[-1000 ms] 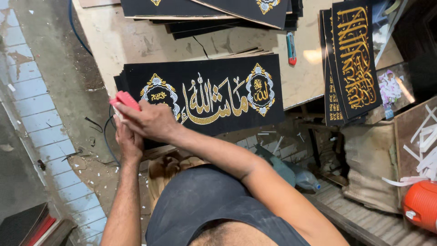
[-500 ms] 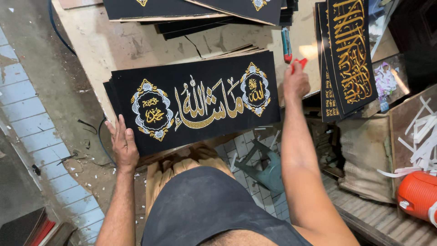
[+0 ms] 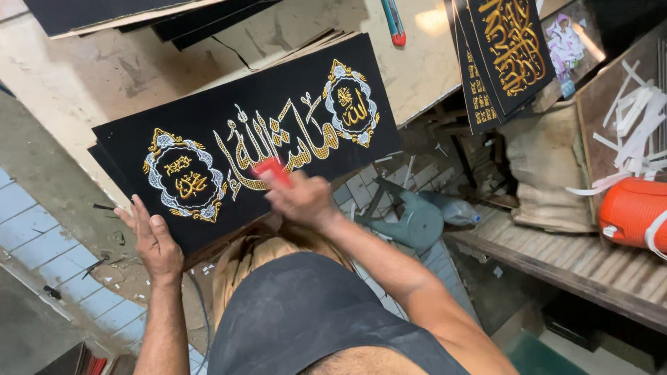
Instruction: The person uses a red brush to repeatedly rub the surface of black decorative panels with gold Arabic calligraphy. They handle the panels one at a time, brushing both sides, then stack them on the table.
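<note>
We work at a pale, scuffed surface [image 3: 104,76] above a floor of grey-blue tiles [image 3: 42,229]. More black panels [image 3: 174,14] lie stacked at its far edge, and others with gold script [image 3: 511,48] hang over its right end. Further right, a wooden box [image 3: 618,111] holds loose white strips [image 3: 639,118], and an orange jug [image 3: 632,212] lies on its side on a slatted bench [image 3: 583,264] just near of it. The black panel [image 3: 264,111], ornamented in gold and white, lies on a stack at the surface's near edge, its long axis running from near left to far right. Our left hand [image 3: 156,243] is spread flat, fingers against the panel's near-left edge. Our right hand [image 3: 302,198], blurred, is clenched around a small red tool [image 3: 272,170] over the panel's near edge.
</note>
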